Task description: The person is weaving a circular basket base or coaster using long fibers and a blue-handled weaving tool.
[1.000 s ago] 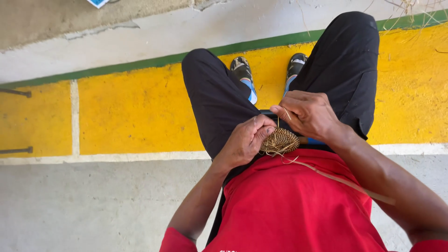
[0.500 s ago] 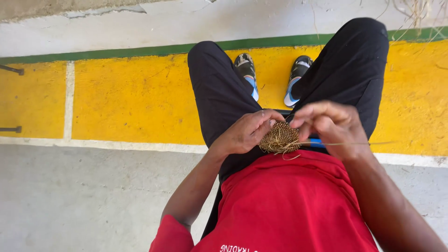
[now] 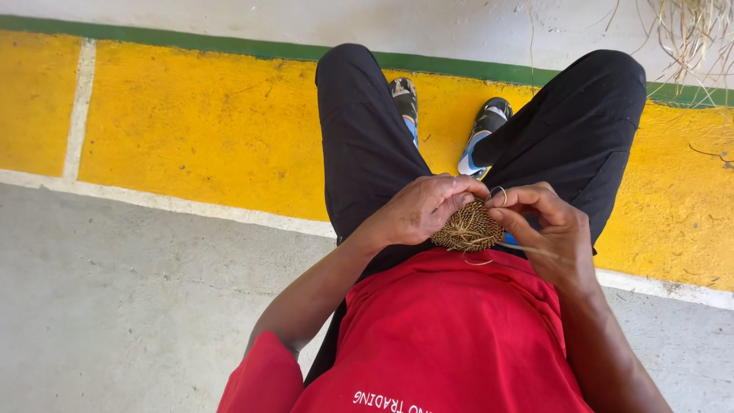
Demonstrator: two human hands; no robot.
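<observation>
From the left edge of my view I see the grey concrete floor [image 3: 115, 306], then a yellow painted band [image 3: 214, 130] running across it, with a green stripe [image 3: 191, 44] along its far edge and a white line [image 3: 176, 205] along its near edge. My left forearm comes up from the red shirt [image 3: 451, 336], and my left hand [image 3: 420, 208] has its grip closed over the left side of a small round woven disc of tan straw fibre [image 3: 468, 228], fingers curled over its top edge. The disc sits in my lap, just above the shirt's hem and between my two thighs in black trousers [image 3: 367, 145]. Beyond it, my two dark shoes with blue and white trim [image 3: 485, 122] rest on the yellow band. My right hand [image 3: 547, 226] touches the disc's right edge, its grip pinched shut on a thin tan strand [image 3: 527, 248] that trails off to the right. At the far right corner, a bundle of dry pale straw [image 3: 688, 30] hangs into view above the green stripe.
</observation>
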